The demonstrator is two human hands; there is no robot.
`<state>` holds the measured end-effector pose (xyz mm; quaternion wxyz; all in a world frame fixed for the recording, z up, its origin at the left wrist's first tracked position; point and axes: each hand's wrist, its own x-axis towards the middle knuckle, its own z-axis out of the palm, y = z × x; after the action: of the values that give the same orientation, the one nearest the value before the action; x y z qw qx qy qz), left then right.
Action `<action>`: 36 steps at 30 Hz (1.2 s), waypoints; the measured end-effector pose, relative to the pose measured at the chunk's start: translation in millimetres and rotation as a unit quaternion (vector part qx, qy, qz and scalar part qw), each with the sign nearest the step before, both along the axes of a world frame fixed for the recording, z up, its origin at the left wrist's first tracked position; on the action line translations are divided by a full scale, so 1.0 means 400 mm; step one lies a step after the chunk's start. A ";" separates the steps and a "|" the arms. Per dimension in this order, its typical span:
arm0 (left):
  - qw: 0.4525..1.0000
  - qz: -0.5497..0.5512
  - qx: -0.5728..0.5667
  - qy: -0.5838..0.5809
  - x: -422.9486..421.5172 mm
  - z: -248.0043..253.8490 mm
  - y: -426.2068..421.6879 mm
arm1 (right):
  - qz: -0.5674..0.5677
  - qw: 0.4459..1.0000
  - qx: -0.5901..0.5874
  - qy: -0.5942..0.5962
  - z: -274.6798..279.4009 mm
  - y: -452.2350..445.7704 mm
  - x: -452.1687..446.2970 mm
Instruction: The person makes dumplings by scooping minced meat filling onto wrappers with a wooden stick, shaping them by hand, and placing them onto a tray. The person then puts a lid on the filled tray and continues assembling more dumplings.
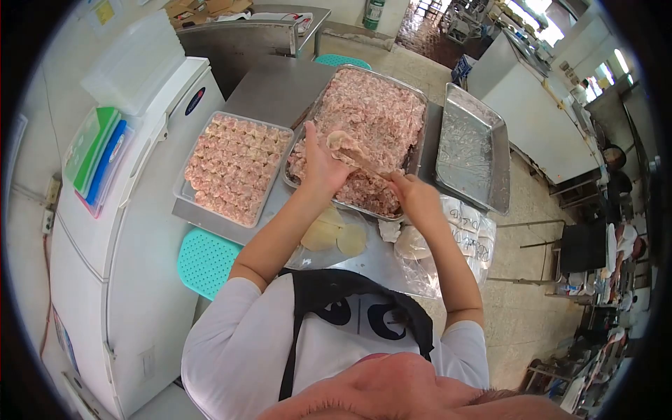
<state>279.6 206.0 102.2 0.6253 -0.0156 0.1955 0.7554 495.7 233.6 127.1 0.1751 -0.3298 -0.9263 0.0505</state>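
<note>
Stainless-steel worktable [273,80], white appliance [133,210] along its left side. Left hand [323,166]: fingers cupped around a round dough wrapper [336,142] smeared with ground meat [374,101], above the near-left part of the meat-filled metal pan [425,115]. Right hand [418,201]: fingers clenched on a narrow spatula [367,166], its tip at the wrapper. Filled dumplings [234,168] in rows, plastic tray left of pan. More wrappers [323,232] on plastic, nearer the body. Second metal tray [469,143] to the right.
</note>
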 end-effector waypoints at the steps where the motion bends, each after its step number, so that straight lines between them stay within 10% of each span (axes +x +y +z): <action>1: 1.000 0.012 -0.008 0.005 -0.001 0.011 -0.002 | -0.022 0.998 0.027 -0.051 0.056 -0.006 0.004; 11: 0.994 0.065 0.082 -0.043 -0.109 -0.066 0.030 | 0.025 0.999 0.042 0.011 0.052 -0.020 0.019; 17: 0.926 0.042 0.037 0.372 -0.124 0.040 -0.072 | 0.078 0.988 -0.051 -0.120 -0.173 0.045 0.140; 22: 0.609 0.192 0.067 0.767 -0.074 0.078 -0.098 | 0.056 0.984 -0.161 -0.040 0.064 0.066 0.190; 25: 0.628 -0.013 0.002 0.778 -0.056 0.069 -0.098 | 0.057 0.959 -0.253 0.112 0.105 0.053 0.171; 31: 0.504 -0.001 0.060 0.862 0.000 0.036 -0.052 | 0.169 0.944 -0.206 0.196 0.001 0.095 0.111; 36: 0.623 -0.135 -0.029 0.770 -0.021 -0.021 -0.020 | 0.028 0.999 -0.018 0.025 0.064 0.078 0.123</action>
<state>271.0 198.1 93.7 0.3407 0.5797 0.6274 0.3927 544.8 265.0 152.8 0.1905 -0.3054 -0.9295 0.0801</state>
